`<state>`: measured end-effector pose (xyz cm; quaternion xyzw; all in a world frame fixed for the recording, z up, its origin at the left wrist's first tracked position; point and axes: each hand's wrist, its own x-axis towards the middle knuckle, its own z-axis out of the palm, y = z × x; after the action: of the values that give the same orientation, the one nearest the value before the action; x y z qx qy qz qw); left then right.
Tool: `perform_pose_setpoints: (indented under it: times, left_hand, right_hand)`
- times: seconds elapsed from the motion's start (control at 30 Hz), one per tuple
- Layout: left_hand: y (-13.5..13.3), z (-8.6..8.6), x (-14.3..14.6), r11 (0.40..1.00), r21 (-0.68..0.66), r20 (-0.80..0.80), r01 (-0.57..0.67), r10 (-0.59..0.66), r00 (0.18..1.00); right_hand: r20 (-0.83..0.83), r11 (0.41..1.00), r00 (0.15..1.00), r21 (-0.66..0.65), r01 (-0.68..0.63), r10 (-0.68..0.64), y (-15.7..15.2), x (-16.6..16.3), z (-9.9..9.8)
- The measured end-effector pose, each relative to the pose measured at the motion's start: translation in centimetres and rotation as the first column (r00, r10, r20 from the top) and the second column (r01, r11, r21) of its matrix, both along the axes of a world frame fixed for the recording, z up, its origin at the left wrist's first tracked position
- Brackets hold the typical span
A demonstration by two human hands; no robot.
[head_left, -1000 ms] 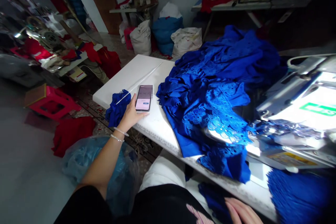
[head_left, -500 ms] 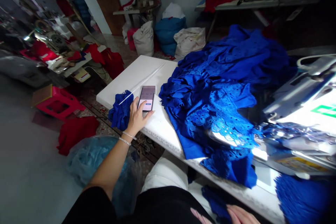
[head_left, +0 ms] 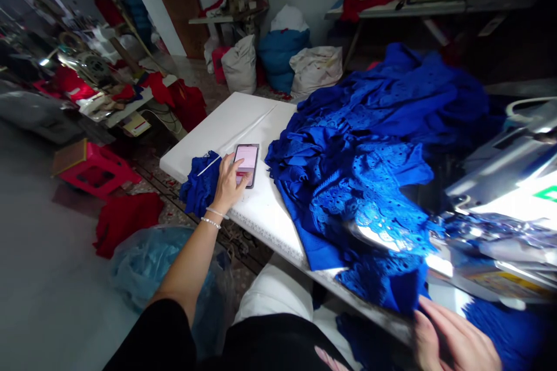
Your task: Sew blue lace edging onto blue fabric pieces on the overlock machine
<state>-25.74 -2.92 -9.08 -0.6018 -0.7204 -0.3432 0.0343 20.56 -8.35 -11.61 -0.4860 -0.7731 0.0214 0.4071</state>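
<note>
My left hand [head_left: 231, 182], with a beaded bracelet at the wrist, lies over a smartphone [head_left: 247, 157] on the white tabletop. Its fingers are spread, and a fingertip touches the lit screen. A small bunch of blue lace fabric [head_left: 201, 182] lies just left of this hand. At the lower right, my right hand [head_left: 456, 333] has thumb and forefinger closed at the lower corner of blue eyelet fabric [head_left: 365, 203]. This fabric is heaped across the table and partly under the sewing machine [head_left: 500, 232], which is blurred and glaring.
The white table edge [head_left: 278, 237] runs in front of my lap. A red stool [head_left: 96, 168], red cloth [head_left: 128, 220] and a bluish plastic bag [head_left: 152, 264] are on the floor at left. Stuffed sacks [head_left: 282, 49] stand by the back wall. More blue fabric [head_left: 505, 324] lies at lower right.
My right hand has come up and to the right, from below the table edge to the fabric's corner. My left hand has shifted slightly on the phone, whose screen shows a different page.
</note>
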Motion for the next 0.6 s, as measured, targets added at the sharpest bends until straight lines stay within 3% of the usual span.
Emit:
perform_pose_setpoints:
  times: [0.1, 0.23, 0.37, 0.6]
  left_hand:
    - [0.2, -0.2, -0.3, 1.0, 0.0, -0.011, 0.007, -0.007, 1.0]
    - [0.8, -0.2, -1.0, 1.0, -0.003, -0.004, -0.022, 0.022, 1.0]
    - [2.2, 0.2, -1.8, 0.999, -0.035, -0.014, -0.036, 0.035, 0.999]
    - [5.0, 0.1, -2.2, 0.994, -0.111, -0.053, -0.015, 0.009, 0.999]
  right_hand:
    - [0.066, 0.997, 0.998, 0.081, 0.015, -0.02, 0.4, -1.5, -0.1]
    - [0.114, 0.977, 0.993, 0.214, 0.013, -0.039, 0.9, -1.0, -1.8]
    - [0.122, 0.965, 0.992, 0.261, 0.003, -0.036, 1.2, -0.3, -2.8]
    - [0.194, 0.94, 0.979, 0.34, -0.014, -0.056, 1.5, -0.4, -2.6]
